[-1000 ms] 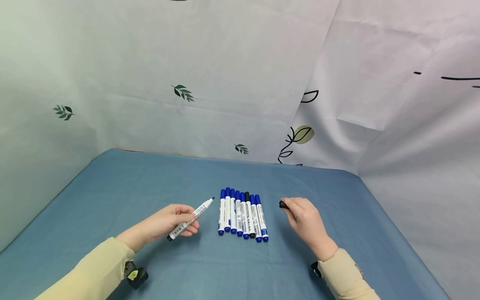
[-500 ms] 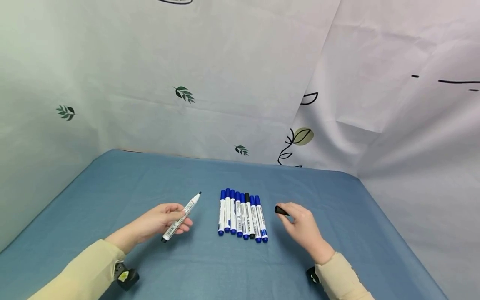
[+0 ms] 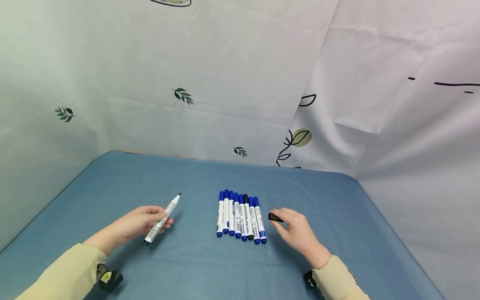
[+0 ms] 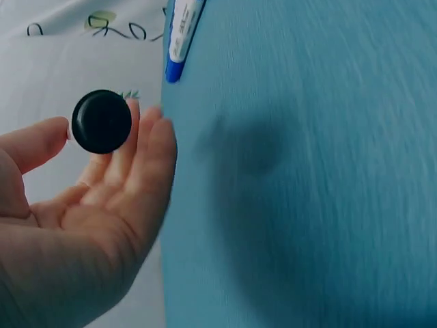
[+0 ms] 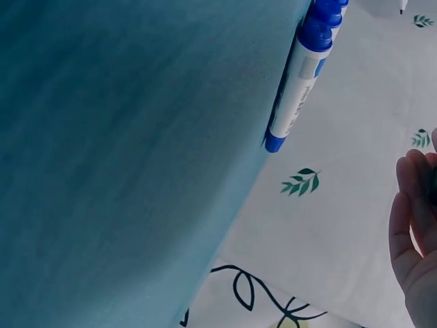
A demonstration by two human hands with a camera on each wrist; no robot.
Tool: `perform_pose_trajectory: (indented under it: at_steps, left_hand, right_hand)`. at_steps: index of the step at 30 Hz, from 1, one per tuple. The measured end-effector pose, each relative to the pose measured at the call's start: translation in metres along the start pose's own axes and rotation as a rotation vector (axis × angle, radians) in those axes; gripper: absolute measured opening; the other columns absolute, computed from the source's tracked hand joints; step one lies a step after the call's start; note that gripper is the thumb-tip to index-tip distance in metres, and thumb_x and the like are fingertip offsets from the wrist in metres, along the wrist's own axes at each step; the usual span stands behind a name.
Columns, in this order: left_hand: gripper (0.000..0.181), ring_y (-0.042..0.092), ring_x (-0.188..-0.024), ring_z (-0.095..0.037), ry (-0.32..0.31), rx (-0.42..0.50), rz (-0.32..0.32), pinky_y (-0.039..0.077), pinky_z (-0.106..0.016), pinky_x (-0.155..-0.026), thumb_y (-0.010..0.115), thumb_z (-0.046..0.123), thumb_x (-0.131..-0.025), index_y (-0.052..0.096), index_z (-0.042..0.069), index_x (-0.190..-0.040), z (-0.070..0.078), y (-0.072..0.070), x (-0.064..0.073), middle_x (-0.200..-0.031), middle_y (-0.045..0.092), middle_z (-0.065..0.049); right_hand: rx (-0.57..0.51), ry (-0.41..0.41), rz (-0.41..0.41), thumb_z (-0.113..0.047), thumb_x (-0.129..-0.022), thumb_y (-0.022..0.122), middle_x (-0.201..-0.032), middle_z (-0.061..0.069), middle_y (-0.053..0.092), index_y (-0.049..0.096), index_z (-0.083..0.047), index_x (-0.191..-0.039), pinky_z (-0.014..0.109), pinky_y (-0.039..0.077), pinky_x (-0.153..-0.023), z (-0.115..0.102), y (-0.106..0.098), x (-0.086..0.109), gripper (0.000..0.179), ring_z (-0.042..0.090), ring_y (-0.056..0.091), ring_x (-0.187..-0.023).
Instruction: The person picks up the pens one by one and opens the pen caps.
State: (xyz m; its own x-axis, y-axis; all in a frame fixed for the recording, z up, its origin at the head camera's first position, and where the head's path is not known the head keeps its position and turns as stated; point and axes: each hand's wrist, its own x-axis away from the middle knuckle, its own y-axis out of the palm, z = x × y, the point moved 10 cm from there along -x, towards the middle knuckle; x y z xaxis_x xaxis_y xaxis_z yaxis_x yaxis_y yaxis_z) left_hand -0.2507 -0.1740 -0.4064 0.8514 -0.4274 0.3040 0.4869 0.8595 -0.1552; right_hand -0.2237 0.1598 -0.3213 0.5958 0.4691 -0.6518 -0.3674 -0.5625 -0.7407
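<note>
Left hand [image 3: 139,221] on my feed pinches an uncapped marker [image 3: 161,220], right hand [image 3: 298,232] pinches a black cap [image 3: 276,218], eight capped markers [image 3: 243,217] lying between.

In the left hand [image 3: 142,220], the white marker [image 3: 162,219] is showing smooth plastic, its black end [image 4: 102,121] faintly gleaming. The black cap [image 3: 275,217] in the right hand [image 3: 296,231] is looking like plastic. Between the hands, the row of markers [image 3: 243,221] is showing smooth plastic and shiny blue ends [image 5: 316,34]. Beneath them, the blue cloth [image 3: 210,271] is looking matt; beyond them, the pale sheet [image 3: 243,83] is looking smooth, with soft creases.
</note>
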Motion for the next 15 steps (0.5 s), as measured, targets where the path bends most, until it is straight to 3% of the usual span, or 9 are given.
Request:
perform_pose_trajectory:
  at_steps: [6, 10, 15]
  left_hand:
    - [0.047, 0.056, -0.094, -0.007, -0.068, -0.127, 0.132, 0.049, -0.032, -0.082, 0.043, 0.026, -0.101, 0.047, -0.014, -0.125, -0.014, -0.032, 0.008, -0.116, 0.059, -0.013]
    - [0.053, 0.057, -0.108, -0.015, -0.088, -0.162, 0.154, 0.051, -0.036, -0.088, 0.043, 0.026, -0.101, 0.039, -0.017, -0.132, -0.021, -0.047, 0.011, -0.129, 0.051, -0.026]
    - [0.056, 0.052, -0.119, -0.028, -0.111, -0.234, 0.184, 0.051, -0.039, -0.091, 0.043, 0.027, -0.101, 0.037, -0.019, -0.133, -0.027, -0.062, 0.012, -0.136, 0.042, -0.033]
  right_hand:
    - [-0.04, -0.012, -0.004, 0.001, -0.071, 0.079, -0.08, 0.004, 0.069, 0.072, -0.002, -0.095, 0.023, 0.05, -0.054, -0.001, -0.001, -0.001, 0.026, 0.013, 0.065, -0.071]
    - [-0.047, -0.02, -0.011, 0.001, -0.071, 0.078, -0.08, 0.003, 0.069, 0.072, -0.002, -0.096, 0.022, 0.049, -0.052, -0.001, -0.001, -0.001, 0.025, 0.013, 0.065, -0.071]
    - [-0.043, -0.01, -0.026, -0.002, -0.073, 0.078, -0.08, 0.002, 0.069, 0.072, -0.003, -0.096, 0.015, 0.046, -0.053, 0.0, 0.0, -0.002, 0.024, 0.011, 0.064, -0.07]
